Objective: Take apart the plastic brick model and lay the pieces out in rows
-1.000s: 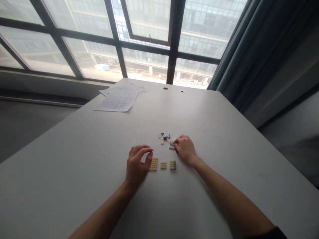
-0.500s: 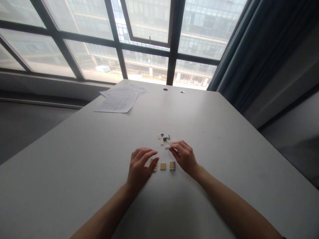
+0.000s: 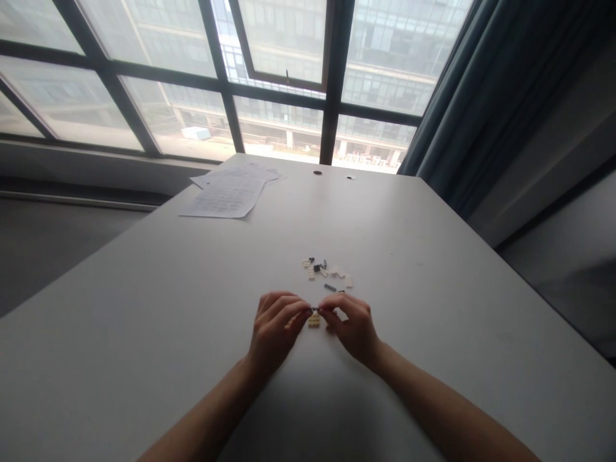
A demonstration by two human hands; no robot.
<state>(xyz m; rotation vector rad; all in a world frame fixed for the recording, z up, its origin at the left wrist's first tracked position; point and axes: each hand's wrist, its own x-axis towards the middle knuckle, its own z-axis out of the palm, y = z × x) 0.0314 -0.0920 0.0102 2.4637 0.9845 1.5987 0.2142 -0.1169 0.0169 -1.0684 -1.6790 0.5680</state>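
Observation:
My left hand (image 3: 279, 323) and my right hand (image 3: 350, 325) meet fingertip to fingertip, both closed in a pinch on a small dark grey building brick (image 3: 314, 309). The fingers cover most of it. Just below it a tan building plate (image 3: 314, 321) with studs lies on the table. Another tan plate (image 3: 330, 326) is partly hidden behind my right fingers. Beyond my right hand lies a long grey brick (image 3: 330, 287).
A loose group of small pieces, among them a black brick (image 3: 316, 269) and a white plate (image 3: 349, 281), lies beyond my hands. Printed papers (image 3: 226, 192) rest at the white table's (image 3: 144, 301) far left. Windows and a blue curtain (image 3: 447, 109) stand behind.
My right hand has moved towards me and left with a small grey piece. My left hand has closed from an open shape, and its fingertips now meet the piece too.

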